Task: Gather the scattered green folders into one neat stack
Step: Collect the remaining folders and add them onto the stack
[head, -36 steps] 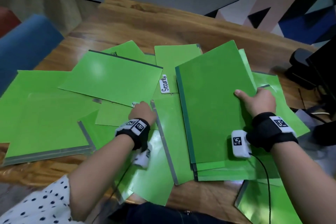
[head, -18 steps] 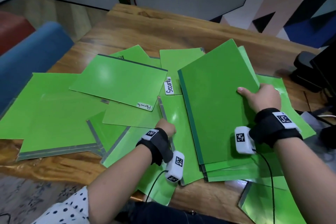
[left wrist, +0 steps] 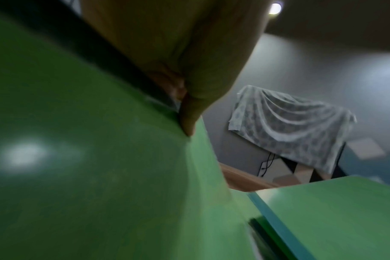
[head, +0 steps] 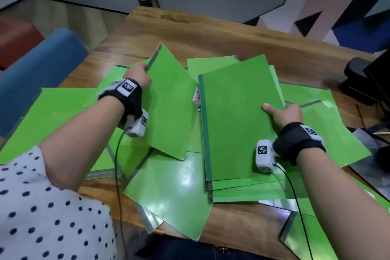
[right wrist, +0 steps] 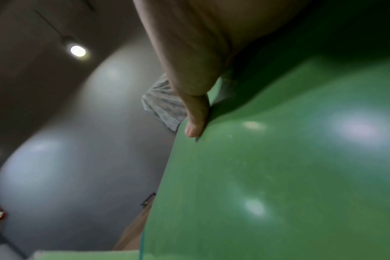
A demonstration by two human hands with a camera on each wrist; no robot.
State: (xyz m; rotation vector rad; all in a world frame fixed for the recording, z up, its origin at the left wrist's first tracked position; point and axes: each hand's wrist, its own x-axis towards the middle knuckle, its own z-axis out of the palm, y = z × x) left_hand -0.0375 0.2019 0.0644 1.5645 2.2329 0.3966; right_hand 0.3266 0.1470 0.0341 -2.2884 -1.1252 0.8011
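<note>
Green folders lie scattered over the wooden table [head: 211, 34]. My left hand [head: 138, 76] grips one green folder [head: 168, 103] by its grey spine edge and holds it lifted and tilted above the pile; in the left wrist view my thumb [left wrist: 187, 121] presses on this folder [left wrist: 100, 158]. A stack of several folders [head: 238, 124] sits at centre right, its top tilted up. My right hand [head: 282, 113] holds the stack's right edge, thumb on top; in the right wrist view my thumb [right wrist: 196, 123] lies on the top folder [right wrist: 278, 167].
More loose folders lie at the left [head: 52, 112], near the front edge [head: 175, 200], to the right [head: 337, 133] and at the bottom right corner [head: 306, 243]. A blue chair [head: 38, 69] stands left of the table. Dark equipment [head: 363, 78] sits at the right edge.
My left hand moved from the table's front up and back, took a folder by its spine and lifted it off the pile. My right hand stayed on the stack.
</note>
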